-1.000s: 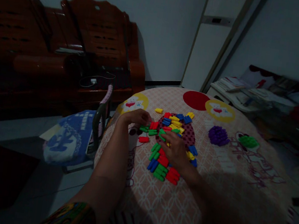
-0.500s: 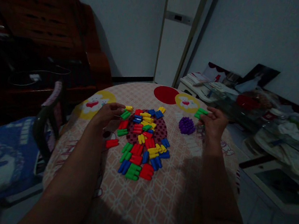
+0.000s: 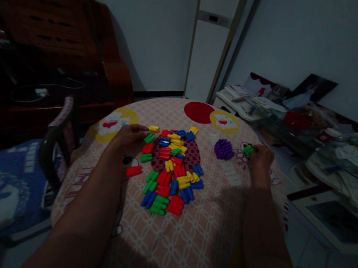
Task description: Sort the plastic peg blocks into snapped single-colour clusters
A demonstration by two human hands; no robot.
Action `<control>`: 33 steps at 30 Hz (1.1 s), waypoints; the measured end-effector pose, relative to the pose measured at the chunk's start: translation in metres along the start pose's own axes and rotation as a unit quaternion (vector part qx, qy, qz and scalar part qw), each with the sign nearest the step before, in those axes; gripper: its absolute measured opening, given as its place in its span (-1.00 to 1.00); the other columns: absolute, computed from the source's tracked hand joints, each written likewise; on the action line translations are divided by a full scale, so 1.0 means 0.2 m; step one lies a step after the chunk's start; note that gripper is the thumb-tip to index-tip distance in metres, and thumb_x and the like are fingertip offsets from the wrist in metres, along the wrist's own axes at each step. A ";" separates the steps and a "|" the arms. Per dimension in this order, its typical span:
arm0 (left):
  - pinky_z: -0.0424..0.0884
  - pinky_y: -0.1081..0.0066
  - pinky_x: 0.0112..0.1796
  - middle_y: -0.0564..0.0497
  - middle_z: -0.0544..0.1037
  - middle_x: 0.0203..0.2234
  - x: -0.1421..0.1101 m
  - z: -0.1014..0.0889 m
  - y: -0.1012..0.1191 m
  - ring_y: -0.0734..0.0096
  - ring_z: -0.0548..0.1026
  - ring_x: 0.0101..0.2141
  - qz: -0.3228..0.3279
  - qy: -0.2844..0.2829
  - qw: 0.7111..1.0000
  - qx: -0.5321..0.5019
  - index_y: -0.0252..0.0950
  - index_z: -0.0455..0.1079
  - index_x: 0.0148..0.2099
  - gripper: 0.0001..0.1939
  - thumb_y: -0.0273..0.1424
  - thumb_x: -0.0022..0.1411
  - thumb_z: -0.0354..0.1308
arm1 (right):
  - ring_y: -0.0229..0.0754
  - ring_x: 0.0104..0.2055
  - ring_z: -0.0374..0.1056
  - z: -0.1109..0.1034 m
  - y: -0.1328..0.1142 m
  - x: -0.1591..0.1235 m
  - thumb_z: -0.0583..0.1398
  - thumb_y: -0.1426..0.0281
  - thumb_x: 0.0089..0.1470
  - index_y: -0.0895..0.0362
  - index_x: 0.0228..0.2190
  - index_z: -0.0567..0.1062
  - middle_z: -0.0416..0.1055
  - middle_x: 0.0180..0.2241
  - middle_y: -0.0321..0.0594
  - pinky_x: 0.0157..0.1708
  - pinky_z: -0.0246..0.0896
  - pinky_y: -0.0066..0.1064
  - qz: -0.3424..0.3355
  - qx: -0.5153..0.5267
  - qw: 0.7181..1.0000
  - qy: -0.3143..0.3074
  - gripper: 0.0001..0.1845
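My right hand (image 3: 261, 158) is at the right side of the round table, its fingers pinched on a green plastic building block (image 3: 248, 150) held low over the cloth. Left of that hand sits a cluster of purple building blocks (image 3: 224, 149) pushed together. At the left, my left hand (image 3: 130, 135) has its fingers curled, with the tips at another green building block (image 3: 149, 137). A yellow block (image 3: 153, 128) lies just beyond those fingertips. Between my hands spread many loose blocks, among them a red one (image 3: 176, 205) and a blue one (image 3: 186, 194).
A patterned tablecloth (image 3: 185, 243) covers the table. To the left stand a chair (image 3: 55, 136) with a blue cushion and a dark wooden bench (image 3: 48, 26). A cluttered glass-topped stand (image 3: 272, 119) is at the right, and a tall white cabinet-like unit (image 3: 206, 59) is behind.
My right hand has moved right and down toward the cloth with the green block, away from the purple cluster. My left hand has barely shifted.
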State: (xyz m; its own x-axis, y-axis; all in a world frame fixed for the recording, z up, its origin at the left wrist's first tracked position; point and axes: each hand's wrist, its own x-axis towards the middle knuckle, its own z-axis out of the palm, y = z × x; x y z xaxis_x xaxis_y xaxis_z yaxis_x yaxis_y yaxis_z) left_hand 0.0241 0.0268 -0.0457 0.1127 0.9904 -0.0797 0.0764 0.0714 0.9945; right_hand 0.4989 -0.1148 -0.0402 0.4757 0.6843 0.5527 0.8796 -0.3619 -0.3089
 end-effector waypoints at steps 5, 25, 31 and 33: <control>0.48 0.45 -0.45 0.00 0.62 -0.47 -0.01 0.01 0.02 0.36 0.54 -0.48 0.010 -0.006 1.000 0.008 -0.30 0.55 -0.29 -0.58 -0.30 -0.28 0.48 | -0.01 -0.23 0.41 0.04 0.01 -0.01 0.14 0.49 -0.04 0.21 -0.31 0.61 0.55 -0.30 0.07 -0.21 0.20 -0.25 -0.016 -0.030 0.999 -0.013 -0.72; 0.52 0.35 -0.27 -0.02 0.60 -0.37 -0.20 0.45 0.25 0.34 0.58 -0.34 0.097 -0.239 0.966 0.017 -0.35 0.52 -0.10 -0.55 -0.24 -0.03 0.41 | -0.12 -0.40 0.42 -0.10 -0.53 -0.10 0.20 0.21 0.04 0.13 -0.48 0.56 0.52 -0.48 -0.17 -0.36 0.32 -0.32 -0.025 0.291 0.956 -0.032 -0.74; 0.51 0.41 -0.27 0.01 0.60 -0.37 -0.21 0.52 0.21 0.43 0.57 -0.36 0.096 -0.310 0.946 -0.013 -0.36 0.52 -0.12 -0.62 -0.42 -0.05 0.41 | -0.25 -0.64 0.30 -0.10 -0.85 -0.31 0.25 0.10 0.03 0.15 -0.50 0.57 0.44 -0.64 -0.29 -0.66 0.16 -0.46 -0.029 0.465 0.842 -0.272 -0.64; 0.51 0.40 -0.27 0.01 0.59 -0.37 -0.20 0.52 0.21 0.43 0.57 -0.35 0.096 -0.316 0.944 -0.011 -0.36 0.51 -0.14 -0.64 -0.44 -0.04 0.41 | -0.26 -0.66 0.29 -0.09 -0.87 -0.34 0.29 0.11 -0.02 0.15 -0.47 0.57 0.42 -0.66 -0.32 -0.69 0.15 -0.48 -0.024 0.491 0.816 -0.304 -0.67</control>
State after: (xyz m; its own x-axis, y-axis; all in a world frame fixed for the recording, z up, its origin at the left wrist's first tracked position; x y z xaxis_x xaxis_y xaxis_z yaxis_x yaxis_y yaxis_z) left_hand 0.1266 -0.0231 -0.0087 0.6915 0.7173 0.0852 -0.0263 -0.0929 0.9953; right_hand 0.3131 -0.1101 -0.0093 0.0849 0.9783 0.1890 0.3209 0.1528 -0.9347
